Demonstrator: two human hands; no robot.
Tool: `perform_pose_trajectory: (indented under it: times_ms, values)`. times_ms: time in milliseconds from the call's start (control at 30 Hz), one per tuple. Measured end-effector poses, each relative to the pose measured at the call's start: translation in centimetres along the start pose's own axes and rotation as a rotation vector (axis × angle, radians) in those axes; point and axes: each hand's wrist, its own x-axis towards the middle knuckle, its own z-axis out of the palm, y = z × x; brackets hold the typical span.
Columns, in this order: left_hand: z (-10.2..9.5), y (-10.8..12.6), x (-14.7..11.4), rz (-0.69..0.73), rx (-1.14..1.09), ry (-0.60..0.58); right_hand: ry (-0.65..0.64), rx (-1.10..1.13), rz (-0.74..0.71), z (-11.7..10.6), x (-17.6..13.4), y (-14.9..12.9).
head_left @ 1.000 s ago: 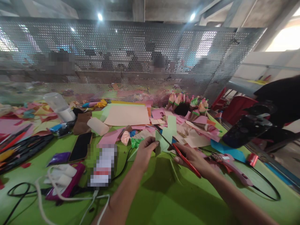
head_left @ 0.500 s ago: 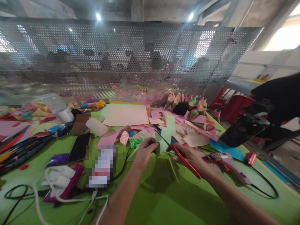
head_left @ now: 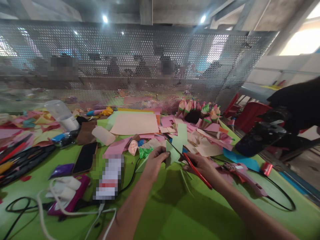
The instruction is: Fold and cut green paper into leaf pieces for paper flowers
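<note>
Pinched in my left hand is a piece of pale green paper. My right hand grips red-handled scissors, whose dark blades cross the green paper between my two hands. One red handle sticks out below my right hand. Thin green paper strips hang or lie just under my right hand. Behind the scissors lies another pale green sheet on the paper pile. My left fingertips are partly hidden by the paper.
A pink glue gun with a black cord lies to the right. Paper cones stand at the back. On the left are a phone, a magenta power strip and cables. A dark bottle stands near a person in black.
The scissors' handles have shifted slightly left and up with my right hand. My left hand stays nearly in place on the green paper.
</note>
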Motion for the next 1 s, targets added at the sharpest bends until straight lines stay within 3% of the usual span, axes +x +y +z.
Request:
perform_pose_trajectory:
  times_ms: [333, 1000]
  values:
    - [-0.4, -0.7, 0.1, -0.015, -0.018, 0.019, -0.075, -0.024, -0.102, -0.8, -0.6, -1.9]
    - [-0.5, -1.3, 0.4, -0.043, -0.038, 0.021, -0.101, 0.104, -0.078, -0.5, -0.1, -1.4]
